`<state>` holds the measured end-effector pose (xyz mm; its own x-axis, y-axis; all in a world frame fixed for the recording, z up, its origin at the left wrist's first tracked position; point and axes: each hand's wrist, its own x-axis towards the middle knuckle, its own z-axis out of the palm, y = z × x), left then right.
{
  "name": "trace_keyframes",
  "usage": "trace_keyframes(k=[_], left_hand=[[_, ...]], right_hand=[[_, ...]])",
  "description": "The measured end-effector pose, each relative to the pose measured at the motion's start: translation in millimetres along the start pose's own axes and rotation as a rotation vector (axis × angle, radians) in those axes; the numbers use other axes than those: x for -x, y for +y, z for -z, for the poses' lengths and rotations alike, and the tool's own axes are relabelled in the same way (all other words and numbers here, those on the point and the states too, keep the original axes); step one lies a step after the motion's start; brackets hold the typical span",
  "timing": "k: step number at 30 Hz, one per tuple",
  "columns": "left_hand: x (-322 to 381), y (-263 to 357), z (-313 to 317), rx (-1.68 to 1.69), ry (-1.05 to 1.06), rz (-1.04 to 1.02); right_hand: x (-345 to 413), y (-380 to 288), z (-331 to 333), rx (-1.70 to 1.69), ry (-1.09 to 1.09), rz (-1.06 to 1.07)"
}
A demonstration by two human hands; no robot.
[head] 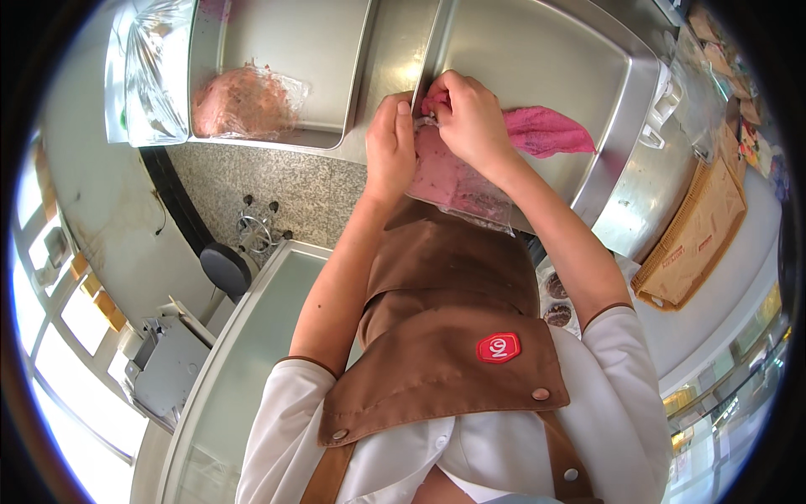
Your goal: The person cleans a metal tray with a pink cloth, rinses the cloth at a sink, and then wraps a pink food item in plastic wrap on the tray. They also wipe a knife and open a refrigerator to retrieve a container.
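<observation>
My right hand is over the left side of a steel tray, its fingertips pinched on a bunched piece of bright pink material. Whether this joins the pink cloth lying to the right of the hand is hidden. Below my fingers a clear plastic bag with flat pink contents hangs over the tray's near edge, against the apron. My left hand rests along the tray's left wall beside the bag, thumb up and fingers together; what its fingers grip is hidden.
Another steel tray at left holds a pinkish mass in plastic wrap. Beside it stands clear plastic sheeting. At right are a white plastic part and a woven basket. A black-seated stool stands lower left.
</observation>
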<state>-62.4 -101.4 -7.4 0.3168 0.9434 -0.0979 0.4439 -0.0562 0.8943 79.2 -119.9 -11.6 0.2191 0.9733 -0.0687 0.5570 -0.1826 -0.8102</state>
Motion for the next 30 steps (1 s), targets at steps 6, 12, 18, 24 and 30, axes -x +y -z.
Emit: trace_keyframes(k=[6, 12, 18, 24, 30], left_hand=[[0.2, 8.0, -0.4, 0.088, -0.02, 0.034], [0.4, 6.3, 0.7, 0.05, -0.042, 0.04], [1.2, 4.9, -2.1, 0.13, 0.035, 0.011], [11.2, 33.2, 12.7, -0.049, 0.211, -0.037], [47.2, 112.1, -28.2, 0.063, -0.049, -0.077]], right_hand=[[2.5, -4.3, 5.2, -0.329, -0.093, -0.16], [1.4, -11.0, 15.6, -0.527, -0.172, -0.179], [-8.0, -12.6, 44.9, -1.076, -0.298, -0.229], [-9.9, -9.7, 93.6, -1.184, -0.23, -0.18], [16.0, -23.8, 126.2, -1.076, -0.014, -0.277]])
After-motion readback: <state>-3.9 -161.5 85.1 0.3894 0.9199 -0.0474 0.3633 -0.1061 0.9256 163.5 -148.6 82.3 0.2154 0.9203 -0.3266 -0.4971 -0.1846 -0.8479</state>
